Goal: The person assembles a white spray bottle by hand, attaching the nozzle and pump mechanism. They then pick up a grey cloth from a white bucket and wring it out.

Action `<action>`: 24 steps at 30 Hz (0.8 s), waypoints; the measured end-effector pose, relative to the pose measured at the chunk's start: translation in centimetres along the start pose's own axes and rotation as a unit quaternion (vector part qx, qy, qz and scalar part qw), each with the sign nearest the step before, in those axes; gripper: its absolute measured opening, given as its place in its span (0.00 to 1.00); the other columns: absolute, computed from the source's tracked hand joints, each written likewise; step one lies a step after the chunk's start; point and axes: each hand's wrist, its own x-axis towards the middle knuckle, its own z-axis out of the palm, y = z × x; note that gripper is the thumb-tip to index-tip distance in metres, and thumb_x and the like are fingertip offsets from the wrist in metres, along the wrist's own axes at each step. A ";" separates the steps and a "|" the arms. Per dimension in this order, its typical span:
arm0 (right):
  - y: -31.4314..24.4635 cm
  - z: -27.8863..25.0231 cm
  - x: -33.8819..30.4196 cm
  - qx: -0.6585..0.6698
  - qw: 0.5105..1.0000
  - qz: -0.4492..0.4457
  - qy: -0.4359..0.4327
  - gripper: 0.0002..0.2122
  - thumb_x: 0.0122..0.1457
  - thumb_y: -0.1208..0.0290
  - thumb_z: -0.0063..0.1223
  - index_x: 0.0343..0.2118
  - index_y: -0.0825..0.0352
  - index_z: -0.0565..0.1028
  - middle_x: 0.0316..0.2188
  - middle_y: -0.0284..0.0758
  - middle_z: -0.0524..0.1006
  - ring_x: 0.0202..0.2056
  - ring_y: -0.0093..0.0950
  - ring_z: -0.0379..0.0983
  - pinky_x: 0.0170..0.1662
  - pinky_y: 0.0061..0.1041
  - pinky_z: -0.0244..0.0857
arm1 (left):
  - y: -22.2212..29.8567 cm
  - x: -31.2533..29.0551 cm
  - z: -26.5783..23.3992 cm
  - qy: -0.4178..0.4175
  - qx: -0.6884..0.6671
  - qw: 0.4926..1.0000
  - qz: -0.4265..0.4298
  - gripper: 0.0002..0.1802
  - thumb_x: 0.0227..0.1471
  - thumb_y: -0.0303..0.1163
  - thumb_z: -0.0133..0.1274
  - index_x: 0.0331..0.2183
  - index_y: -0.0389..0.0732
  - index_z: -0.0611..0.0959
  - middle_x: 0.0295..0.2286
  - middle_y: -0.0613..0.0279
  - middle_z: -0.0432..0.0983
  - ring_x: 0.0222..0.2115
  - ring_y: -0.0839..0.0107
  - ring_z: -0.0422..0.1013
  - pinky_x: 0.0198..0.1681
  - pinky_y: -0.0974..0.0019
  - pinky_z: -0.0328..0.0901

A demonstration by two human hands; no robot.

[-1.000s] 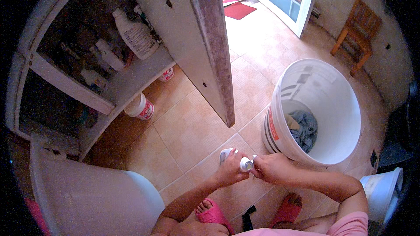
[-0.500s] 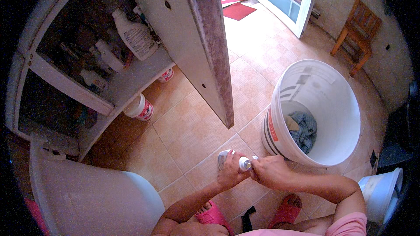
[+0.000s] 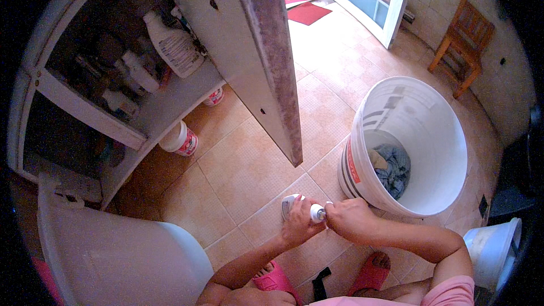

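My left hand [image 3: 299,225] is wrapped round a small white bottle [image 3: 289,204], held above the floor tiles between my feet and the big bucket. The bottle's white neck [image 3: 315,212], with a silvery end, points toward my right hand [image 3: 352,219]. That hand is closed right beside the neck. A bit of white shows at its fingertips; the rest of what they grip is hidden. Just beyond my right hand stands the large white bucket [image 3: 439,175], with wet-looking blue-grey cloth [image 3: 395,173] and a beige piece [image 3: 377,159] at its bottom.
At left, a cabinet door [image 3: 243,51] hangs open; bottles, including a large white one [image 3: 174,45], stand on the shelf. A pale tub [image 3: 124,255] fills the lower left. A small white bucket [image 3: 493,252] is at right, a wooden chair [image 3: 467,39] farther back.
My right hand has shifted slightly right, away from the bottle's neck, and more of the silvery end shows. My left hand and the bottle have hardly moved.
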 end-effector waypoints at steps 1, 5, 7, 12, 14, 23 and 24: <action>-0.2 -0.1 0.0 -0.010 1.000 0.008 -0.008 0.06 0.47 0.69 0.50 0.24 0.66 0.71 0.19 0.38 0.75 0.21 0.34 0.74 0.23 0.34 0.67 | 0.0 0.0 0.2 -0.002 0.003 1.000 0.002 0.30 0.36 0.39 0.61 0.38 0.35 0.67 0.34 0.52 0.69 0.39 0.49 0.65 0.55 0.47 0.48; -1.3 -1.6 0.4 -0.042 0.997 0.007 -0.058 0.04 0.45 0.71 0.51 0.22 0.65 0.74 0.20 0.37 0.76 0.21 0.32 0.75 0.22 0.31 0.67 | 0.5 0.0 0.6 -0.016 0.056 0.998 -0.002 0.31 0.36 0.40 0.61 0.40 0.35 0.67 0.34 0.52 0.69 0.39 0.49 0.65 0.54 0.47 0.50; -1.6 -2.3 0.6 -0.039 0.997 0.007 -0.071 0.04 0.45 0.72 0.51 0.22 0.65 0.75 0.20 0.37 0.76 0.22 0.31 0.76 0.22 0.30 0.68 | 0.3 -0.4 1.3 -0.005 0.040 0.999 -0.021 0.29 0.36 0.38 0.61 0.39 0.35 0.68 0.36 0.52 0.68 0.41 0.47 0.64 0.55 0.47 0.48; -1.8 -1.4 0.8 -0.044 0.997 0.044 -0.049 0.04 0.45 0.72 0.51 0.21 0.64 0.76 0.19 0.35 0.76 0.22 0.30 0.76 0.22 0.29 0.68 | 0.4 -0.5 1.6 0.022 0.019 0.998 -0.064 0.30 0.36 0.37 0.60 0.41 0.35 0.68 0.38 0.52 0.66 0.44 0.45 0.61 0.56 0.47 0.47; -1.6 -0.8 0.7 -0.050 0.997 0.046 -0.024 0.04 0.46 0.70 0.51 0.21 0.62 0.77 0.18 0.33 0.77 0.22 0.28 0.75 0.21 0.29 0.68 | -0.3 -0.8 2.0 0.015 0.033 0.998 -0.060 0.31 0.36 0.37 0.61 0.42 0.36 0.67 0.38 0.53 0.67 0.44 0.44 0.60 0.56 0.47 0.47; -0.1 0.1 0.8 0.027 0.997 -0.068 0.039 0.04 0.46 0.73 0.49 0.21 0.67 0.73 0.17 0.40 0.75 0.19 0.33 0.74 0.20 0.30 0.67 | -0.6 -1.2 2.1 0.020 0.037 0.998 -0.050 0.33 0.36 0.41 0.61 0.42 0.36 0.66 0.40 0.55 0.67 0.44 0.44 0.62 0.56 0.47 0.47; 0.0 0.2 0.7 0.015 0.997 -0.066 0.037 0.04 0.46 0.73 0.49 0.21 0.68 0.73 0.17 0.40 0.74 0.18 0.33 0.74 0.19 0.30 0.66 | -0.5 -1.1 2.0 0.022 0.031 0.999 -0.035 0.32 0.37 0.41 0.61 0.41 0.35 0.66 0.38 0.52 0.67 0.42 0.45 0.63 0.55 0.47 0.48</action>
